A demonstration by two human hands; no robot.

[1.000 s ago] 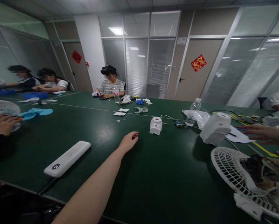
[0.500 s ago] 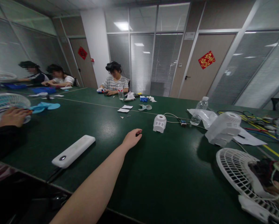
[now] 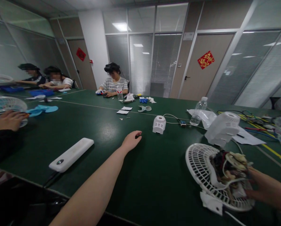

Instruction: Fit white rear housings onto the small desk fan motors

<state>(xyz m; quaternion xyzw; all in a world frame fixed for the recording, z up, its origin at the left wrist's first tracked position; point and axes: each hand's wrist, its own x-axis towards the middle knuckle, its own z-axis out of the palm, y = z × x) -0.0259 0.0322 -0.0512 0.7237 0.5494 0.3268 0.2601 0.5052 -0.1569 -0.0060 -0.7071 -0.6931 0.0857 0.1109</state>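
My left hand [image 3: 131,140] rests on the green table with its fingers loosely curled; a gap shows between thumb and finger, and nothing is visible in it. Just beyond it stands a white vented plastic housing [image 3: 159,124]. At the right, my right hand [image 3: 258,185], blurred, grips the side of a round white fan grille [image 3: 199,163]. A tangle of wires and inner parts [image 3: 232,166] sits on the grille, and a white bracket [image 3: 211,202] juts from its near edge. Some of the right fingers are hidden behind these parts.
A white power bank [image 3: 72,154] with a cable lies at left. Another person's hand [image 3: 10,120] is by a basket-like grille [image 3: 4,102] and blue fan blades [image 3: 43,110]. Behind my right hand are a larger white housing [image 3: 222,128], a water bottle [image 3: 199,111] and cables.
The fan grille with its wires has come leftward across the table, and my right hand is now clearly in view on it. My left hand stays where it was; the view shifts slightly.
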